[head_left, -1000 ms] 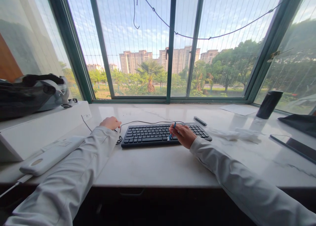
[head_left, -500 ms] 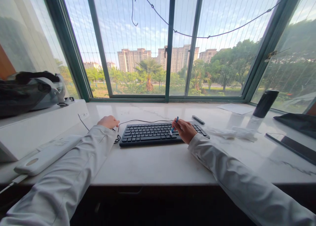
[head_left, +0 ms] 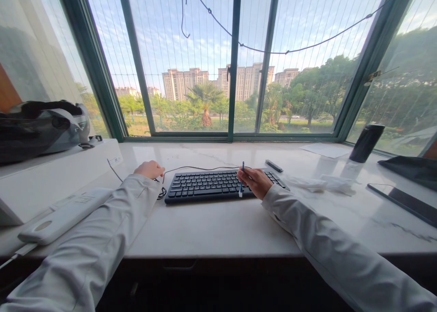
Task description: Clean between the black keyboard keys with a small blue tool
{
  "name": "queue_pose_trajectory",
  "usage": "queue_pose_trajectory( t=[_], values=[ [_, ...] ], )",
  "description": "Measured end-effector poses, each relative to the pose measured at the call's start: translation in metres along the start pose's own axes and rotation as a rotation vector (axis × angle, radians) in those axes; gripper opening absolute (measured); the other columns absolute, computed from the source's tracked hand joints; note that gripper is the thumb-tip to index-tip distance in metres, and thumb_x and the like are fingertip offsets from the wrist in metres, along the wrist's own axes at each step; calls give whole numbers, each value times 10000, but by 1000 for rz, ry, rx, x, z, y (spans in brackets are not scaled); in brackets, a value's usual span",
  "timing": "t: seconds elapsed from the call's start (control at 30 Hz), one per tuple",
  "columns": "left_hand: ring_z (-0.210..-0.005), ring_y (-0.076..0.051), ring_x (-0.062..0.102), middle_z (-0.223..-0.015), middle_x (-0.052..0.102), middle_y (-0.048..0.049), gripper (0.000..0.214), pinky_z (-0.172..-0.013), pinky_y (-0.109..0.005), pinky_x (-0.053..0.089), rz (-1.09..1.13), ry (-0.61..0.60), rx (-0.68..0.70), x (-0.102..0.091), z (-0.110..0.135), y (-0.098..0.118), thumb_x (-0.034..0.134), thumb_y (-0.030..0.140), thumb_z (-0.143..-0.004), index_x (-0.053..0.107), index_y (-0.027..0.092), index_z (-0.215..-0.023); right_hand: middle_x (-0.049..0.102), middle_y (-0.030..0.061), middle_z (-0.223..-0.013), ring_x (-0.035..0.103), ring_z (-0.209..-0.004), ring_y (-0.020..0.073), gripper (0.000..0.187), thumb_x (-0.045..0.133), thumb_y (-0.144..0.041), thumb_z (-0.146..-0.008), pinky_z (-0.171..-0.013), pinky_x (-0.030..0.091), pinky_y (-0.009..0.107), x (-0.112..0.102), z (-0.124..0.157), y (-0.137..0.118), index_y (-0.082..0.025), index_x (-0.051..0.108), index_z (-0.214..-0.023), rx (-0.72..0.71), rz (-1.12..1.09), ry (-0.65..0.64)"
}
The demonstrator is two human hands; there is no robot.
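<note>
A pale marble sill [head_left: 218, 230] runs below a wide window. The right hand [head_left: 255, 182] pinches a blue brush [head_left: 241, 181] upright, tip on the black keyboard [head_left: 218, 185]. The left hand [head_left: 149, 169] rests loosely curled beside the keyboard's cable [head_left: 191, 168], holding nothing.

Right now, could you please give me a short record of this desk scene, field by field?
surface: pale marble sill under a window
left hand: closed, beside the keyboard's left end, by its cable
right hand: holds a small blue brush upright, tip on the keyboard
right side: crumpled tissue, dark cup, phone
left side: white remote, dark bag
</note>
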State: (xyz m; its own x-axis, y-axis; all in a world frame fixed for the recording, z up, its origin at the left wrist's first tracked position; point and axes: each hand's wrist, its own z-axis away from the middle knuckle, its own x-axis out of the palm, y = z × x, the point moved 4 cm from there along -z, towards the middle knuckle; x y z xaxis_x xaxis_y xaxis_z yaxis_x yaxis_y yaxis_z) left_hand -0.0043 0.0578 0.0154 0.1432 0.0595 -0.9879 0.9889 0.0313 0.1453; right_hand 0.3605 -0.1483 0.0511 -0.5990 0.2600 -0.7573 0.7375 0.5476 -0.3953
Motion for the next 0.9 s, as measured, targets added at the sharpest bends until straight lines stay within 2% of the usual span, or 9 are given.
queue_pose_trajectory(
  t=[0.1, 0.17, 0.3, 0.43, 0.5, 0.57, 0.73, 0.8, 0.9],
  values=[
    [-874, -258, 593, -917, 677, -95, 352, -711, -298, 428, -5, -9, 9, 0, 0, 0, 520, 483, -705, 736, 218, -787, 522, 13, -628, 487, -605, 148, 386, 270, -391, -969, -650, 381, 286, -9, -2, 10, -208, 471, -695, 36, 85, 154],
    [-870, -250, 585, -926, 674, -89, 370, -716, -295, 423, -5, -22, 11, 1, 0, 0, 513, 494, -710, 732, 211, -804, 539, 38, -670, 499, -647, 168, 366, 273, -375, -968, -686, 394, 313, -10, -3, 17, -206, 475, -713, 27, 148, 176],
    [-860, -244, 577, -940, 669, -96, 393, -708, -287, 414, -4, -29, 15, 1, -1, -1, 506, 506, -707, 734, 207, -825, 547, 39, -704, 507, -675, 163, 343, 283, -362, -966, -694, 400, 299, -3, -3, 19, -201, 489, -744, -42, 163, 47],
    [-843, -244, 579, -916, 670, -101, 400, -698, -279, 412, -16, -22, 31, 1, -2, -1, 507, 507, -695, 737, 205, -821, 538, 5, -663, 489, -627, 128, 379, 271, -359, -970, -650, 376, 258, 2, 0, 5, -199, 479, -696, -110, 69, -132],
    [-842, -245, 581, -916, 668, -100, 395, -695, -281, 414, -24, -21, 27, 1, -2, -1, 501, 508, -698, 738, 216, -819, 529, -6, -631, 481, -602, 120, 397, 271, -371, -970, -636, 368, 251, 1, 1, 0, -199, 479, -680, -101, 39, -173],
    [-835, -245, 582, -920, 668, -97, 395, -692, -285, 417, -23, -27, 19, 2, -2, -2, 495, 511, -704, 738, 223, -824, 518, -9, -611, 479, -590, 122, 408, 271, -394, -968, -629, 365, 254, -4, 0, 0, -199, 479, -677, -54, 44, -131],
    [-832, -244, 580, -915, 671, -98, 414, -696, -285, 419, -18, -23, 15, 3, -5, -3, 506, 522, -697, 735, 206, -836, 544, 26, -661, 501, -634, 149, 394, 262, -385, -973, -670, 386, 289, -21, -3, 15, -199, 483, -704, 17, 146, 84],
    [-836, -246, 581, -913, 670, -100, 419, -696, -282, 420, -21, -22, 13, 3, -5, -3, 508, 527, -693, 735, 205, -834, 562, 44, -691, 508, -648, 157, 377, 276, -370, -970, -685, 399, 300, -22, -3, 19, -198, 500, -720, 3, 175, 80],
    [-838, -249, 586, -905, 669, -101, 413, -701, -286, 425, -21, -28, 10, 3, -5, -3, 503, 527, -694, 735, 212, -827, 572, 41, -683, 516, -636, 151, 376, 285, -364, -967, -665, 408, 290, -16, -2, 20, -195, 525, -733, -1, 146, -31]
  ],
)
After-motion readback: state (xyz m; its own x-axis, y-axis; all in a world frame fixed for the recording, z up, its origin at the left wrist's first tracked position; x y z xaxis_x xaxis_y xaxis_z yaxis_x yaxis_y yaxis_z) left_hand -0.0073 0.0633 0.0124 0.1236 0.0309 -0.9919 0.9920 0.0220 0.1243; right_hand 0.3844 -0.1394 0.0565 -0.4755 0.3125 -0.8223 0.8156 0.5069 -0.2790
